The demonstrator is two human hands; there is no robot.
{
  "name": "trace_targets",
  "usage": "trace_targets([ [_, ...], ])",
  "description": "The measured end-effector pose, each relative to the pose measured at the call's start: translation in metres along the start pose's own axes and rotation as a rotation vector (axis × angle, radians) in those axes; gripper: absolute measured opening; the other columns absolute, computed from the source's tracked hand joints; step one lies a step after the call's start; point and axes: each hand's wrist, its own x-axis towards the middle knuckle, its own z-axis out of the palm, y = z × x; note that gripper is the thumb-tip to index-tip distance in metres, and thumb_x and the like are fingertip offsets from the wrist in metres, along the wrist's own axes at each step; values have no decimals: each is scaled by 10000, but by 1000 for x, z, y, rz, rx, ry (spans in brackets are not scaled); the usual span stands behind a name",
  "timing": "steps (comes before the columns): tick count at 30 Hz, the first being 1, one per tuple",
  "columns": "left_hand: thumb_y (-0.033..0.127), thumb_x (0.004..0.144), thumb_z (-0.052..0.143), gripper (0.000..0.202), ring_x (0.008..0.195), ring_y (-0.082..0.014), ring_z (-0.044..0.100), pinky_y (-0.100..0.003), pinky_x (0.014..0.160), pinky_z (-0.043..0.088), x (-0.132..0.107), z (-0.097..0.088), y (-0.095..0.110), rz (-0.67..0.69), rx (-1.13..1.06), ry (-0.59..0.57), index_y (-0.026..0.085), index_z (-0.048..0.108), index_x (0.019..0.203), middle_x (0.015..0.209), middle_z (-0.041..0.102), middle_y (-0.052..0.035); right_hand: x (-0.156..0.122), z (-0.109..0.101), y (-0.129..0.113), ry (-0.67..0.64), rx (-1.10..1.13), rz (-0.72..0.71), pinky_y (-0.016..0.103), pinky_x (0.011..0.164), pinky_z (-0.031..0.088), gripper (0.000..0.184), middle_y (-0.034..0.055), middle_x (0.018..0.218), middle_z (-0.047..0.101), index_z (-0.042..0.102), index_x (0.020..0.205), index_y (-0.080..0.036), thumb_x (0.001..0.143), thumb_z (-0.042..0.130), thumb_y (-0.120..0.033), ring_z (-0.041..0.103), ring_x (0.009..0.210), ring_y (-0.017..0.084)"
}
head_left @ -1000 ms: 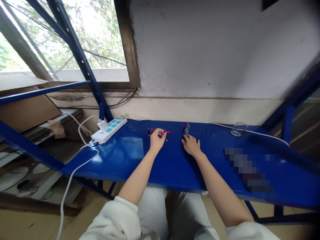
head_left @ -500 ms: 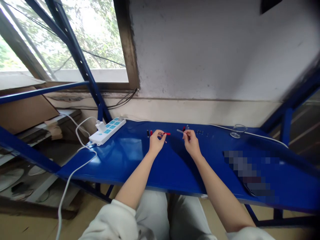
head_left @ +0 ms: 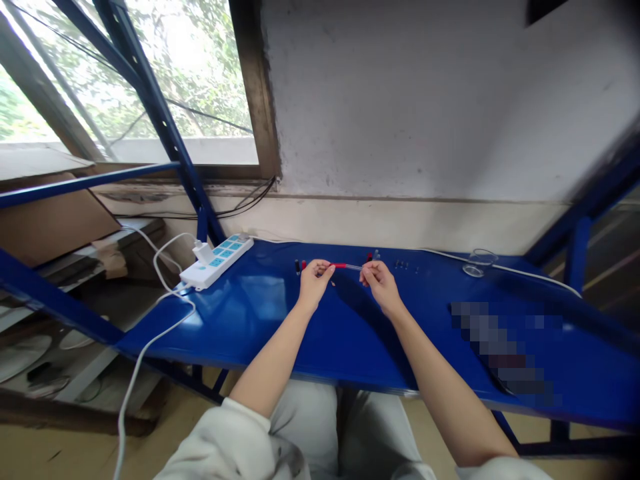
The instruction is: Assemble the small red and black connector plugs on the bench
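Above the blue table [head_left: 280,340], my left hand [head_left: 313,287] pinches a slim red pen piece [head_left: 339,265] that points right. My right hand [head_left: 383,285] is closed on a clear pen tube [head_left: 354,267]. The tube lines up with the red piece and meets it between the hands; how far one sits inside the other I cannot tell. Just left of my left hand are a black piece [head_left: 297,267] and a red piece [head_left: 303,265]. Beyond my right hand lie another red piece [head_left: 370,257] and some clear pieces [head_left: 377,255].
Several tiny parts [head_left: 402,265] lie right of my right hand. Farther right is a clear round container [head_left: 473,271]. A white power strip [head_left: 217,262] with a plug and cable occupies the table's left end. A blurred-out dark object [head_left: 493,353] lies at the front right.
The two hands' pieces have come together: the clear tube has swung from tilted to level and now meets the red piece. The hands themselves have hardly shifted.
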Motion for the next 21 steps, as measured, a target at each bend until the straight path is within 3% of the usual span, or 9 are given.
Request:
trace_targets([
  [4, 284, 660, 656, 210, 595, -94, 538, -226, 553, 477, 0, -1, 0, -36, -17, -45, 140, 578, 793, 670, 577, -11, 0, 0, -4, -17, -33, 18, 251, 526, 378, 266, -30, 586, 523, 441, 811, -212, 759, 525, -458, 461, 512, 100],
  [9, 312, 665, 655, 230, 618, -98, 551, -238, 598, 467, -3, 2, -1, -8, 51, -184, 140, 610, 811, 702, 602, -26, -3, 2, -7, -75, -106, 24, 266, 542, 399, 295, -21, 613, 529, 423, 842, -214, 772, 472, -497, 478, 529, 109],
  [15, 344, 696, 624, 242, 617, -93, 537, -224, 582, 442, -8, 7, -1, 53, 116, -207, 143, 594, 828, 711, 595, -22, -3, 4, -6, -118, -69, 28, 259, 536, 402, 306, -16, 648, 546, 435, 910, -207, 781, 468, -483, 485, 532, 104],
  [18, 326, 718, 600, 204, 621, -103, 537, -233, 583, 434, -1, 6, 12, 132, 254, -245, 151, 601, 822, 723, 605, -27, -2, 3, -2, -130, -69, 18, 252, 529, 399, 307, -9, 672, 553, 432, 960, -199, 804, 439, -463, 483, 529, 101],
  [21, 252, 696, 624, 108, 683, -128, 551, -260, 667, 435, 23, -2, 37, 253, 518, -331, 166, 626, 761, 738, 622, -28, -2, 2, 3, -106, -166, -5, 253, 528, 407, 320, 9, 728, 570, 421, 1017, -192, 829, 395, -449, 486, 530, 101],
])
